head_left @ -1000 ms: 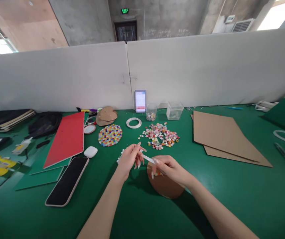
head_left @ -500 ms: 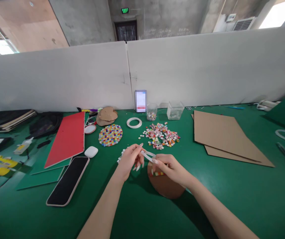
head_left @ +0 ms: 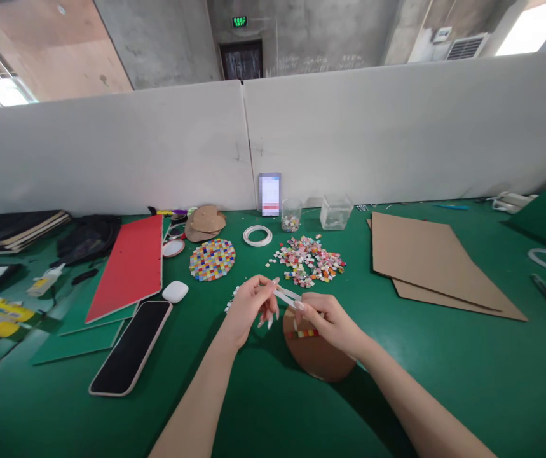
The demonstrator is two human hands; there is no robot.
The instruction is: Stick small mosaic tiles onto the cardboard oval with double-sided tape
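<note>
Above the cardboard disc [head_left: 318, 357], white strip [head_left: 286, 295] raised (slightly), both hands pinching

A finished mosaic disc [head_left: 212, 259] is seen beside a tape ring [head_left: 257, 235]; a phone [head_left: 130, 346] and white earbud case [head_left: 175, 291] are laid left, cardboard sheets [head_left: 437, 267] are stacked right, a red board [head_left: 130, 266] is propped nearby.

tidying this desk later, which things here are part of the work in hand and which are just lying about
In use:
left hand and right hand, both on the white tweezers
brown disc with a tile row
loose tile pile

Lying about:
phone
red board
cardboard sheets
tape ring
finished mosaic disc
</note>
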